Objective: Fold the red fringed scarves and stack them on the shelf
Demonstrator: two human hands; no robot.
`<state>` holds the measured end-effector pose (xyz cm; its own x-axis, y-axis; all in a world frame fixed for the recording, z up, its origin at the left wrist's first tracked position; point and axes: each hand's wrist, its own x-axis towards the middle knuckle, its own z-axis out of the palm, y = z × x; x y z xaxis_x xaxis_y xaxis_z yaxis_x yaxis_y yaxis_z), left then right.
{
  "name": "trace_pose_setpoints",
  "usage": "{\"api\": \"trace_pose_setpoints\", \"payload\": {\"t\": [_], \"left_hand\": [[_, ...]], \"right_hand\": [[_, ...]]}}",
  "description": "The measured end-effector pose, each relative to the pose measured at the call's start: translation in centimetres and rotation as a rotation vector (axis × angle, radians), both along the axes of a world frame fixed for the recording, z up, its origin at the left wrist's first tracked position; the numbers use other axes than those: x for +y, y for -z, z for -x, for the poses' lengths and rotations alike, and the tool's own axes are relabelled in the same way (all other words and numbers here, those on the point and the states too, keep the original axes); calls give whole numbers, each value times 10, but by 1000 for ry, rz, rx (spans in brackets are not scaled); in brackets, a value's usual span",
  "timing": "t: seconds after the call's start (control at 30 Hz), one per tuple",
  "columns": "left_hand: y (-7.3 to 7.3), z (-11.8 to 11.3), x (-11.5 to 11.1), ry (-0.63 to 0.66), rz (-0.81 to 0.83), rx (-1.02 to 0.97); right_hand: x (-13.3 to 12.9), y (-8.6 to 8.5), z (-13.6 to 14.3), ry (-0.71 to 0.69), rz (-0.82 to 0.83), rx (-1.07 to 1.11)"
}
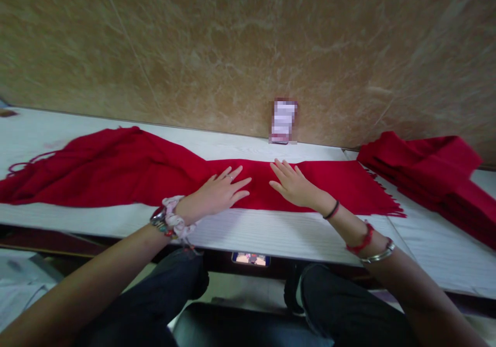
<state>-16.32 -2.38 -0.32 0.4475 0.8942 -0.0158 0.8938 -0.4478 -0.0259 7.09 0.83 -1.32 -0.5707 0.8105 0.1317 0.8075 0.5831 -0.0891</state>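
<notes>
A long red scarf (pixel 329 184) with fringed ends lies lengthwise along the white table (pixel 248 233). Its right part is a flat, narrow strip; its left part is wider and wrinkled. My left hand (pixel 217 192), ring on one finger, rests on the scarf near its middle with the fingers spread. A short way to the right, my right hand (pixel 292 184) lies flat on the strip, its fingers stretched out. Neither hand grips the cloth. Bare red cloth shows between the two hands.
Folded red cloth (pixel 434 176) is piled at the table's right end. A phone (pixel 283 121) leans upright against the tan marbled wall (pixel 217 52) behind the scarf. Another lit phone (pixel 251 259) sits below the table's front edge, above my knees. Papers (pixel 23 280) are at the lower left.
</notes>
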Motion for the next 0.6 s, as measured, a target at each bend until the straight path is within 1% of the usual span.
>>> {"api": "trace_pose_setpoints", "payload": {"t": [0.03,0.07,0.13,0.17,0.23,0.3,0.33,0.4,0.5,0.6], "left_hand": [[-6,10,11,15,-67,-14],[-13,21,24,-2,-147,-28],[-24,48,56,-36,-231,-24],[-27,61,72,-55,-227,-11],[-28,83,98,-89,-133,36],[-23,94,110,-88,-10,55],[-19,97,111,-78,39,56],[-12,99,105,-48,80,46],[-10,103,87,-5,11,12],[-15,114,65,56,-37,-22]], "right_hand": [[3,-2,8,-16,4,1],[6,-3,16,-30,8,4],[10,-4,33,-57,20,20],[10,-3,41,-78,31,26],[7,0,55,-146,69,17],[0,5,66,-245,106,-17],[-4,8,69,-290,115,-32],[-10,12,72,-355,88,-36],[-17,16,71,-423,-14,27],[-19,17,71,-482,-30,107]]}}
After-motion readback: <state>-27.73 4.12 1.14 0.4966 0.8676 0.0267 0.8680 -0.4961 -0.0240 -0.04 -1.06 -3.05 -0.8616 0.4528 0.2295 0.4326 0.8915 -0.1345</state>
